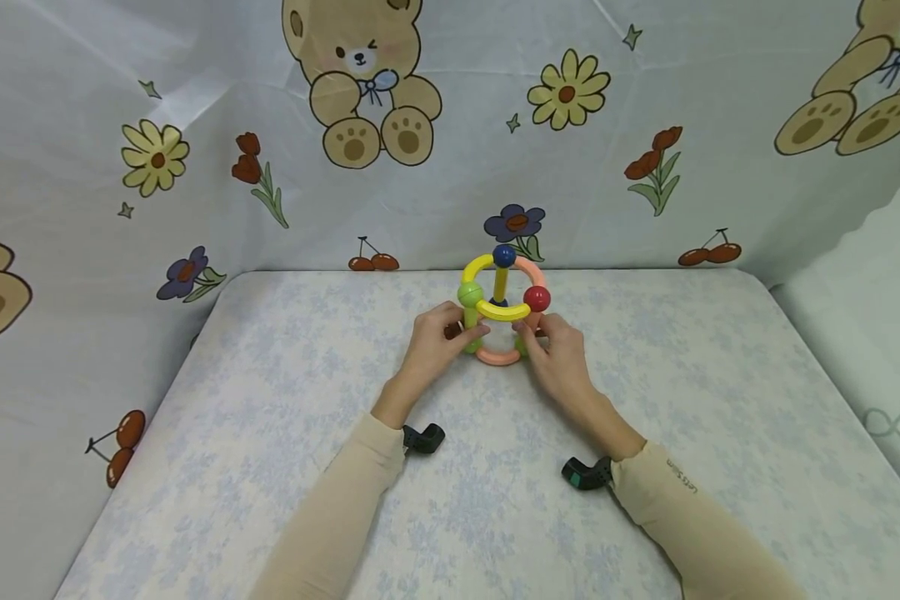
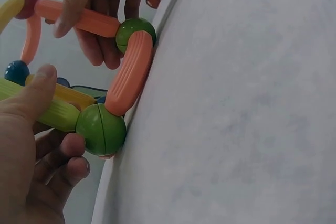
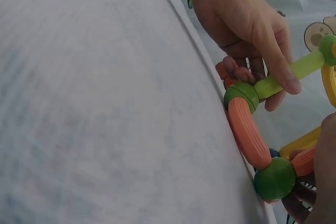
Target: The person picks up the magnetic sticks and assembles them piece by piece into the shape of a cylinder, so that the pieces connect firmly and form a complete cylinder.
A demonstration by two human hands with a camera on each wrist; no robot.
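Note:
A toy frame of magnetic balls and sticks stands upright on the table, a ring of curved sticks at its bottom and another at its top. My left hand [image 1: 433,337] pinches the light green upright stick [image 2: 58,115] between thumb and fingers, just above a green ball [image 2: 101,129]. On the other side, my right hand [image 1: 560,354] pinches the salmon upright stick [image 2: 79,17] above a second green ball [image 2: 135,34]. A curved salmon stick [image 1: 498,357] joins these two balls at the front. Up top are a red ball [image 1: 537,298], a dark blue ball [image 1: 504,256] and a curved yellow stick [image 1: 503,312].
The table [image 1: 270,433] has a pale blue floral cover. Behind it hangs a white cloth [image 1: 450,200] printed with bears and flowers, close behind the toy. Black wrist cameras [image 1: 424,439] sit at both cuffs. A thin cable [image 1: 888,429] lies beyond the right edge.

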